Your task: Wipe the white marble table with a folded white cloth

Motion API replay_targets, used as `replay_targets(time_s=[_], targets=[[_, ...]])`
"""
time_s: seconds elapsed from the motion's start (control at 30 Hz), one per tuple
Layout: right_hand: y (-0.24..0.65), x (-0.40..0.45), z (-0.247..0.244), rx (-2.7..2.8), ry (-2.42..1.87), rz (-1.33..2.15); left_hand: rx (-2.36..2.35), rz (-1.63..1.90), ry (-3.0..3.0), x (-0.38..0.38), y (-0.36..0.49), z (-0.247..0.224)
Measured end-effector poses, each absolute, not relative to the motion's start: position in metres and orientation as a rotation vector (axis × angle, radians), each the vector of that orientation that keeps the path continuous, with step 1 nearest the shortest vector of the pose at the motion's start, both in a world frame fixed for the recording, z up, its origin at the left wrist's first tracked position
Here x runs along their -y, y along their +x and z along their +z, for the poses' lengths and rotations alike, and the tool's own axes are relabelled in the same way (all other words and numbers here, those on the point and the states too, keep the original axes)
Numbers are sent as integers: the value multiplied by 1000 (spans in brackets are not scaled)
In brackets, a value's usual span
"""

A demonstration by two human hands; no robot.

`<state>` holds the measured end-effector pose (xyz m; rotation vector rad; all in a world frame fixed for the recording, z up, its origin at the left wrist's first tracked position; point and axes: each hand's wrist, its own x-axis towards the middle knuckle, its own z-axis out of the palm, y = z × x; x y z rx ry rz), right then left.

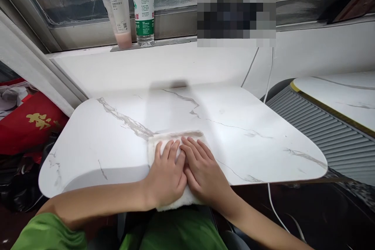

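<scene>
A white cloth [175, 204] lies at the near edge of the white marbled table [117, 156], with part of it hanging toward my lap. My left hand [166, 174] rests flat on the cloth, fingers stretched out and pointing away from me. Beside it, my right hand [203, 172] also lies flat on the cloth, its fingers extended. The two hands touch near the thumbs and index fingers. Neither hand grips anything.
On the window ledge stand a plastic cup [118, 15] with pink drink and a water bottle [144, 11]. A red bag [32, 125] is at the left. White cables [270, 74] hang behind the table; another marbled surface [345, 93] is at the right.
</scene>
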<state>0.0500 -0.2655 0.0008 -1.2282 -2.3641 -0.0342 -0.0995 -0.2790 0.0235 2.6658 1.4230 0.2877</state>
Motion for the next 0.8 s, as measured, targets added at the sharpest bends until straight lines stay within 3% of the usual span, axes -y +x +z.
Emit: replay_targets(time_s=[0.3, 0.57, 0.8], targets=[[47, 249, 4, 2383, -1200, 48, -1342, 282, 2648, 260, -107, 21], [29, 167, 5, 2338, -1216, 204, -1633, 324, 2485, 189, -108, 24], [5, 104, 4, 2269, -1390, 63, -1752, 447, 2421, 126, -118, 19]])
